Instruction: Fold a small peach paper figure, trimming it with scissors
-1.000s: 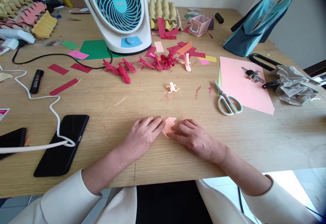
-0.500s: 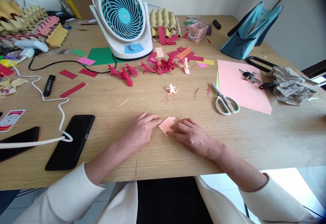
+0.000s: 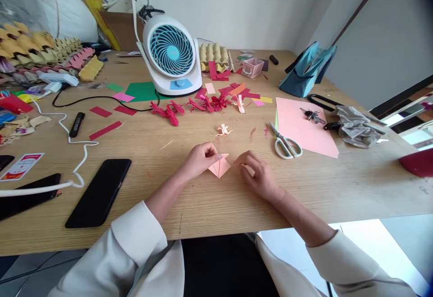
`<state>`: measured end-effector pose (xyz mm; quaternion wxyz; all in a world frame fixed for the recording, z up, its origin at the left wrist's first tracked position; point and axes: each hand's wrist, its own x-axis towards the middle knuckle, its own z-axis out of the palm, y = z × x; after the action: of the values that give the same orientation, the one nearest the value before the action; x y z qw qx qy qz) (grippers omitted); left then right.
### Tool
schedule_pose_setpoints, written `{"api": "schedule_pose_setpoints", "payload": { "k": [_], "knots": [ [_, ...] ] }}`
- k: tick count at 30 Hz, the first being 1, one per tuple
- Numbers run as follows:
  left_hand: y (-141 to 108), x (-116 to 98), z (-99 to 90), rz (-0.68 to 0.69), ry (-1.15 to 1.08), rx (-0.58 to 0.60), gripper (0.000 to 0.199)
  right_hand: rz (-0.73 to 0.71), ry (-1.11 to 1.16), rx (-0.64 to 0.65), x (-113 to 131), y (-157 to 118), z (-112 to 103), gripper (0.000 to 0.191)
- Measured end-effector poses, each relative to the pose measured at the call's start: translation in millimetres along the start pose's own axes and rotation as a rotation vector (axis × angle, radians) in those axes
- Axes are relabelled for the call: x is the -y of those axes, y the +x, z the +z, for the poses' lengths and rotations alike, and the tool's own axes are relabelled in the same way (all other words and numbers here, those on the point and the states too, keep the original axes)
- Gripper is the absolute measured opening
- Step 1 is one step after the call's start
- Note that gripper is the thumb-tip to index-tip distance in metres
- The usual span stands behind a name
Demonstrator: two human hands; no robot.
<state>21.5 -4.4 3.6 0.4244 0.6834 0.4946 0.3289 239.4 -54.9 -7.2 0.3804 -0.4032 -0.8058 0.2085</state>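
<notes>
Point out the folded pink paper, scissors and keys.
Folded pink paper [image 3: 220, 167]: head view, on its creased face.
Scissors [image 3: 283, 139]: head view, near the pivot.
Keys [image 3: 313, 116]: head view, middle of the bunch.

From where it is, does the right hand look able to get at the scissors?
Probably yes: the right hand appears off the folded paper, and only bare tabletop seems to lie between it and the scissors.

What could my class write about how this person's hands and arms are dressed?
The left hand and right hand are ungloved. The left sleeve and right sleeve are plain off-white, loose and wide at the cuff, ending partway along bare forearms. No watch or bracelet shows.
</notes>
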Motion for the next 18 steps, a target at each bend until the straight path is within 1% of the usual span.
{"api": "schedule_pose_setpoints", "payload": {
  "k": [1, 2, 4, 5, 7, 9, 11, 14, 18],
  "knots": [
    [0, 1, -1.2, -0.009, -0.093, 0.002, 0.03, 0.114, 0.084, -0.063, 0, 4, 0, 0.016],
    [-1, 2, -1.8, -0.018, -0.177, 0.012, 0.028, 0.217, 0.174, -0.069, 1, 9, 0, 0.019],
    [-2, 3, -2.2, -0.023, -0.275, 0.039, 0.028, 0.378, 0.341, 0.08, 5, 22, 2, 0.029],
    [-2, 3, -2.2, -0.018, -0.285, 0.047, 0.027, 0.426, 0.396, 0.15, 7, 28, 4, 0.032],
    [-4, 4, -2.9, -0.005, -0.275, 0.033, 0.026, 0.488, 0.442, 0.244, 10, 40, 11, 0.035],
    [-5, 3, -4.7, 0.004, -0.29, 0.009, 0.026, 0.527, 0.46, 0.309, 12, 50, 19, 0.039],
    [-5, 3, -7.2, -0.004, -0.333, -0.009, 0.026, 0.548, 0.487, 0.328, 12, 58, 27, 0.041],
    [-7, 1, -10.8, -0.068, -0.405, -0.036, 0.027, 0.542, 0.532, 0.302, 11, 64, 40, 0.041],
    [-9, -4, -12.0, -0.198, -0.57, -0.059, 0.03, 0.497, 0.616, 0.256, 9, 62, 50, 0.038]
  ]
}}
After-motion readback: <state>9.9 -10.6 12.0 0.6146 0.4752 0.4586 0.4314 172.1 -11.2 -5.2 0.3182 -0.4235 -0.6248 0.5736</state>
